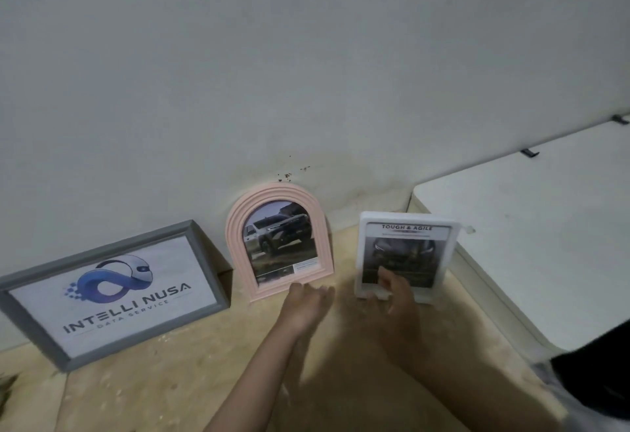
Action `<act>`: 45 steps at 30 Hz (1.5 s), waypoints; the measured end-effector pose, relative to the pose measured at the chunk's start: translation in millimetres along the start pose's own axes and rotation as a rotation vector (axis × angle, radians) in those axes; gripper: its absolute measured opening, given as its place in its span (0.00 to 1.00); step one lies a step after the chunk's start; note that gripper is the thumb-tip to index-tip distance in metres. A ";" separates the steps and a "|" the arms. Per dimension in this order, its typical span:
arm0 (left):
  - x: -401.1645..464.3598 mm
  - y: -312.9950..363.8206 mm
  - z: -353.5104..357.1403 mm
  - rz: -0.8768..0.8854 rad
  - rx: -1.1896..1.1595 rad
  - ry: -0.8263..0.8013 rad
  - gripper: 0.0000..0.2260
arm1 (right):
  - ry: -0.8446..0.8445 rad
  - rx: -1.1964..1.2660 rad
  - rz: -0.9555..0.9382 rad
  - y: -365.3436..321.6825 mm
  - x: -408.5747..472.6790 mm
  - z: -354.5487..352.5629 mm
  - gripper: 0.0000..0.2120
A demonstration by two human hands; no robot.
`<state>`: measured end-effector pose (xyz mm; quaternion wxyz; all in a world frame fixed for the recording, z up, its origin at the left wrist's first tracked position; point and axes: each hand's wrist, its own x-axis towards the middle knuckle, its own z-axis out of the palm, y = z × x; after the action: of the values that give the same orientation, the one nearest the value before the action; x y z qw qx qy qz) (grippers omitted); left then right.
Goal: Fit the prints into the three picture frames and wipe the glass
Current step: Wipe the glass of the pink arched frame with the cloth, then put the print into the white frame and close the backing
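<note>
Three frames stand on the beige floor along the wall, each with a print in it. The grey rectangular frame (112,292) at the left holds a blue logo print. The pink arched frame (278,240) in the middle holds a car photo. The white rectangular frame (405,254) at the right holds a "TOUGH & AGILE" car print. My left hand (308,305) is open, fingers apart, just below the pink frame's lower right corner. My right hand (397,290) rests at the white frame's lower edge, fingers against its front; the grip itself is blurred.
The grey-white wall (306,73) rises right behind the frames, stained above the pink one. A white mattress-like block (545,234) fills the right side, close to the white frame. A dark garment (600,370) lies at the lower right.
</note>
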<state>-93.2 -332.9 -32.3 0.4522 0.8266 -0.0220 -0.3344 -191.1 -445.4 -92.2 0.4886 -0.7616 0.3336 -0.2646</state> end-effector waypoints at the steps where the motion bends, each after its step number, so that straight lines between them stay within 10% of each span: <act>1: 0.6 4.5 7.3 0.052 -0.014 -0.002 0.13 | 0.083 0.048 0.057 1.3 3.7 -11.5 0.23; 9: 20.3 49.5 60.3 0.288 -0.108 0.040 0.34 | 0.146 -0.210 0.179 42.3 75.0 -63.3 0.31; 16: 25.2 54.7 67.0 0.374 -0.124 0.065 0.18 | 0.042 -0.158 -0.067 48.6 78.2 -64.8 0.22; 22: -5.0 50.1 32.2 0.388 -0.263 0.068 0.14 | 0.142 -0.157 -0.351 8.2 36.7 -72.6 0.17; 34: -99.3 -35.6 -93.3 -0.043 -0.840 0.006 0.15 | -0.205 -0.291 -1.184 -61.5 -88.9 -18.1 0.11; 40: -147.7 -115.2 -145.0 0.059 -0.871 0.031 0.17 | -0.321 -0.338 -0.834 -61.9 -145.4 13.9 0.34; 45: -177.3 -185.6 -167.9 0.054 -0.922 0.007 0.16 | -0.460 -0.118 0.154 -56.1 -181.3 47.3 0.20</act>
<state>-183.9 -40.3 -17.6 0.7812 0.5395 0.1090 -0.2946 -258.1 -262.8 -72.6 0.5251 -0.8013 0.2856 -0.0263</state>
